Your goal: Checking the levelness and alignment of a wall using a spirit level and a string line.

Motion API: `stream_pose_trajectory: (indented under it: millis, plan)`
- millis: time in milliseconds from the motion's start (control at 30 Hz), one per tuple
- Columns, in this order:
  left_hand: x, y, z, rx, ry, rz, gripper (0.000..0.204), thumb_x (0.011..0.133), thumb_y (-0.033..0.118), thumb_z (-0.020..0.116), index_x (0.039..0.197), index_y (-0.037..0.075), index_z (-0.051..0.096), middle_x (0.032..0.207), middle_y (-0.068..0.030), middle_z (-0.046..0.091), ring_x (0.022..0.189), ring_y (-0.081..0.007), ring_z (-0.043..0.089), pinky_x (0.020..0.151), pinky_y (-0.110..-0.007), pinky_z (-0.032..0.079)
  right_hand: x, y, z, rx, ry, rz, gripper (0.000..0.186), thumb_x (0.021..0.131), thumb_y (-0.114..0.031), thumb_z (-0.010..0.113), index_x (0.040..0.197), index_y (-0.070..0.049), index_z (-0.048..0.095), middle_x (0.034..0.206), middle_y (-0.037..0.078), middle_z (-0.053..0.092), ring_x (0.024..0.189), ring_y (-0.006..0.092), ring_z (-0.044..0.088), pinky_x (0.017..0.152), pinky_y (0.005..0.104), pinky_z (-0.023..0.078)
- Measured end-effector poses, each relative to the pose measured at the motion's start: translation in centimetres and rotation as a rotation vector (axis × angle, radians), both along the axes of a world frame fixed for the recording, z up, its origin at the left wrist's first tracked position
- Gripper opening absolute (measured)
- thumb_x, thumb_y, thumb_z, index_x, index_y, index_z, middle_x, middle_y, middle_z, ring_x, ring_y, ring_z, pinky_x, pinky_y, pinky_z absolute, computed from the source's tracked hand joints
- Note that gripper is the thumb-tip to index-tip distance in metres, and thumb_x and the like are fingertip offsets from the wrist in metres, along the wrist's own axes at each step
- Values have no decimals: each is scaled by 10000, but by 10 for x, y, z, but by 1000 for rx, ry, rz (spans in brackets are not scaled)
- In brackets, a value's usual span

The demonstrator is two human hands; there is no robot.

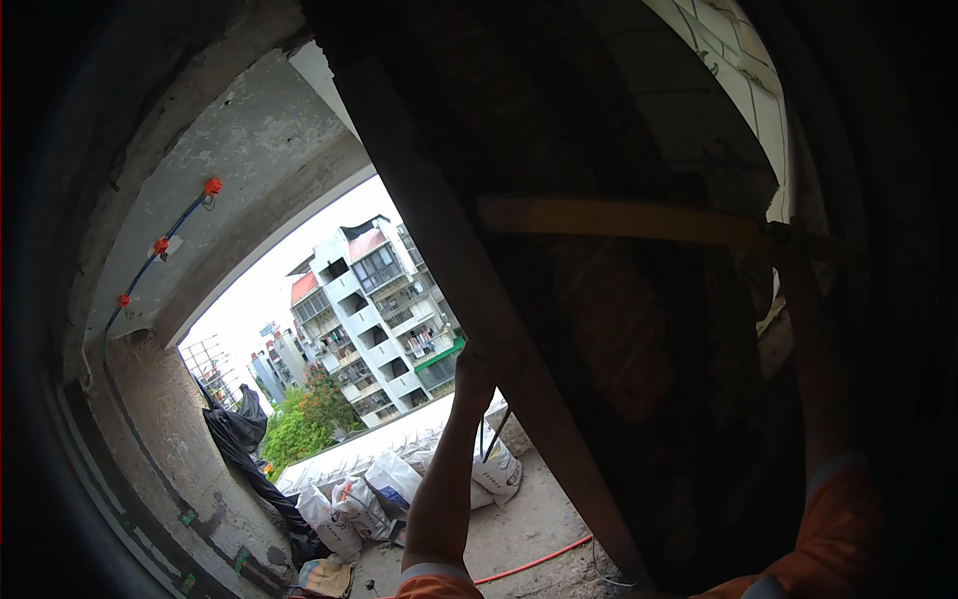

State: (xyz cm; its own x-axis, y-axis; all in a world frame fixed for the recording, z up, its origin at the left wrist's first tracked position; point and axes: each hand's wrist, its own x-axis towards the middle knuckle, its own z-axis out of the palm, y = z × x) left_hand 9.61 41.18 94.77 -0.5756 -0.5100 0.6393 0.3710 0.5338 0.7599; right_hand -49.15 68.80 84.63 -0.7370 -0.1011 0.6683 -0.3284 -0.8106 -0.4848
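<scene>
A tall dark wall-like slab (619, 359) fills the middle and right, its long edge (439, 230) slanting down to the right. My left hand (481, 361) is raised to this edge and appears to touch it; its fingers are lost in shadow. Across the dark surface lies a long yellow bar (609, 217), roughly level; its exact kind is too dark to make out. My right hand (785, 240), also deep in shadow, is closed around the bar towards its right end. Orange sleeves (833, 514) show on both my arms.
Several white sacks (384, 484) stand along a low ledge at a large opening, with buildings (374, 309) outside. A red hose (534, 561) runs over the concrete floor. Black sheeting (238, 429) hangs at the left. Orange junction boxes (162, 247) line a blue conduit overhead.
</scene>
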Motion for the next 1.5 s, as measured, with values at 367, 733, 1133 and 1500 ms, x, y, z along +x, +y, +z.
stream_pose_trajectory:
  millis: [367, 733, 1133, 1500]
  plan:
    - [-10, -6, -4, -54, 20, -15, 308, 780, 107, 664, 1048, -19, 576, 896, -85, 649, 764, -147, 635, 650, -251, 518, 32, 24, 20, -118, -104, 278, 439, 902, -423, 425, 993, -22, 581, 876, 80, 604, 786, 157, 561, 741, 291, 468]
    - [-16, -7, -2, -79, -29, 12, 364, 789, 79, 661, 1106, -29, 521, 954, -109, 631, 808, -171, 635, 692, -272, 534, 46, 37, 23, -226, -130, 25, 429, 887, -461, 464, 891, -52, 590, 701, 45, 583, 616, 161, 535, 630, 306, 485]
    - [-5, 5, 1, -23, -39, 65, 335, 776, 75, 670, 1069, -38, 553, 956, -116, 635, 807, -166, 637, 683, -267, 530, 15, 16, 10, 13, 21, -158, 213, 924, -172, 412, 1050, -4, 450, 915, 81, 533, 801, 129, 531, 711, 261, 455]
    - [-10, 0, -2, -41, -24, -15, 386, 793, 121, 679, 1112, -28, 521, 970, -103, 633, 833, -155, 627, 723, -270, 526, 6, 102, -80, -173, -150, 214, 264, 910, -270, 456, 1017, -33, 502, 859, 64, 546, 778, 151, 538, 713, 307, 458]
